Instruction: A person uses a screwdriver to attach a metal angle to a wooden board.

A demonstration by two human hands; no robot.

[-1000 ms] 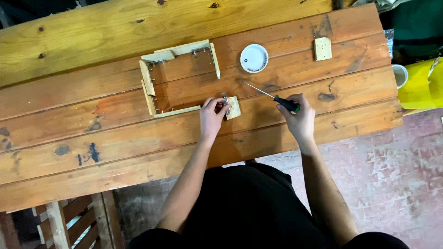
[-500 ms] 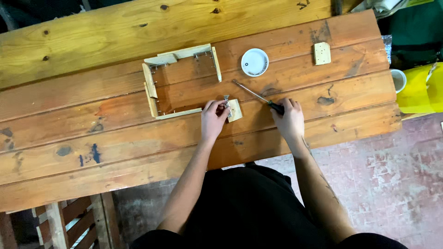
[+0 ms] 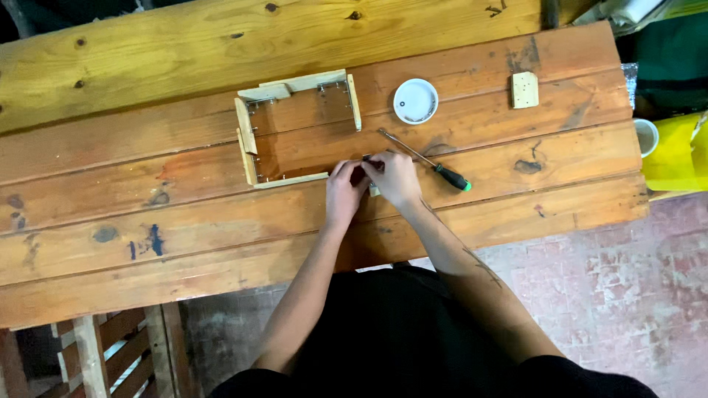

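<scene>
Pinching a small wood block (image 3: 374,190) between our left hand (image 3: 345,193) and right hand (image 3: 397,180), we are working beside the open wooden frame (image 3: 295,133); a screwdriver (image 3: 428,161) is lying just right, a white lid (image 3: 415,101) beyond.

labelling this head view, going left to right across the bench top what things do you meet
Open pale wooden frame → left hand → right hand → round white lid → black-and-green-handled screwdriver → small pale wooden block
</scene>
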